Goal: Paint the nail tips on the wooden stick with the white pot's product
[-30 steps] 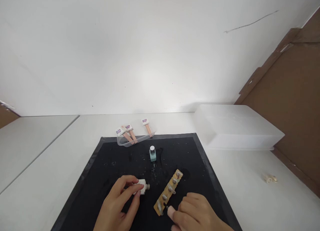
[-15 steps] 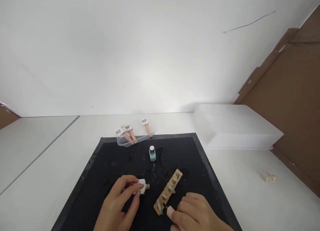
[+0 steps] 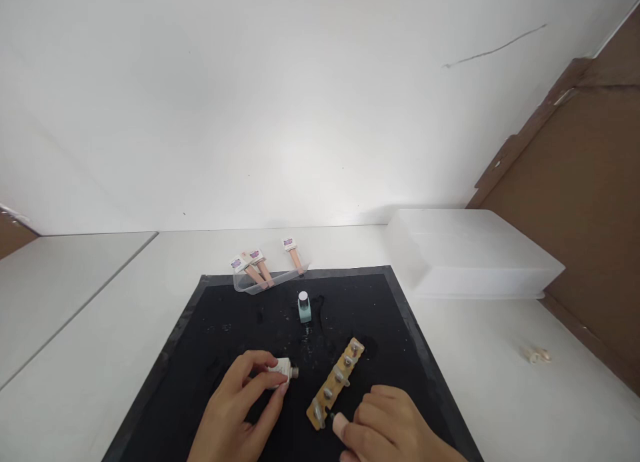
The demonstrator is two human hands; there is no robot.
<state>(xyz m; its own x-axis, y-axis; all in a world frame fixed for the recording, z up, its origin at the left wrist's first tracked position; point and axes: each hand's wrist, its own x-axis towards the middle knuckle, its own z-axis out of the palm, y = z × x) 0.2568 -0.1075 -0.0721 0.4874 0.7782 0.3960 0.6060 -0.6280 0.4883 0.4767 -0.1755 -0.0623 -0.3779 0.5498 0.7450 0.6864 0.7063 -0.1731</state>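
Note:
On the black mat (image 3: pixel 215 329), my left hand (image 3: pixel 235 409) grips a small white bottle (image 3: pixel 281 369) lying on its side, its neck pointing right. My right hand (image 3: pixel 387 429) holds a pale pink brush cap (image 3: pixel 341 423) whose tip meets the near end of a tan strip (image 3: pixel 334 385) carrying several clear nail tips. A small teal bottle (image 3: pixel 304 307) with a white cap stands upright farther back on the mat.
A clear shallow tray (image 3: pixel 267 282) at the mat's far edge holds three pink tubes. A translucent plastic box (image 3: pixel 470 252) sits upside down at the right. A small pale object (image 3: pixel 535 355) lies on the white table at the far right. Brown board lines the right side.
My left hand has tilted the white bottle slightly. The right hand stays at the strip's near end.

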